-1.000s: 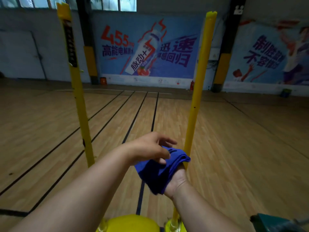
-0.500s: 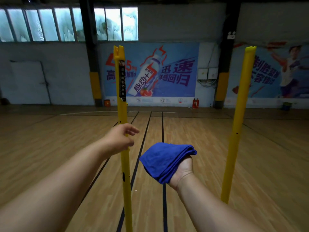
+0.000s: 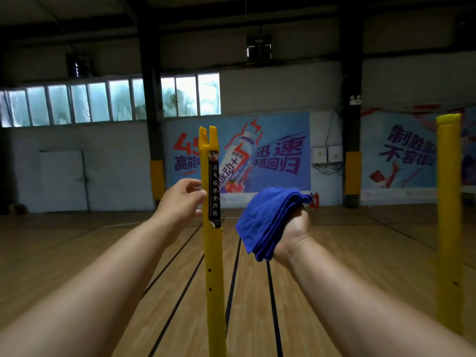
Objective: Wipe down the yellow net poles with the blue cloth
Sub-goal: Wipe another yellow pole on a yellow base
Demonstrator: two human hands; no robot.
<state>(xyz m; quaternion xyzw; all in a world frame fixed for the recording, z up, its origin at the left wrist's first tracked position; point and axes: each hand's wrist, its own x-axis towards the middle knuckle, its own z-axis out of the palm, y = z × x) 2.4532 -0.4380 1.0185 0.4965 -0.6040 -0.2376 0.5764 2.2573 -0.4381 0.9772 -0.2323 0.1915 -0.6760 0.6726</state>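
Note:
Two yellow net poles stand upright on the wooden court. The left pole rises in the middle of the view, with a notched top and a black label strip near its upper end. The right pole stands at the far right edge. My left hand is open beside the left pole at label height, fingers spread and reaching around it from the left. My right hand holds a folded blue cloth, palm up, a short way right of that pole and apart from it.
The wooden floor with black court lines stretches to a back wall with blue advertising banners. Dark pillars with yellow padding stand at that wall. A row of windows runs along the upper left.
The view has tilted upward, showing the ceiling. My left hand has risen along the left pole to its label. My right hand with the cloth has lifted and come nearer that pole.

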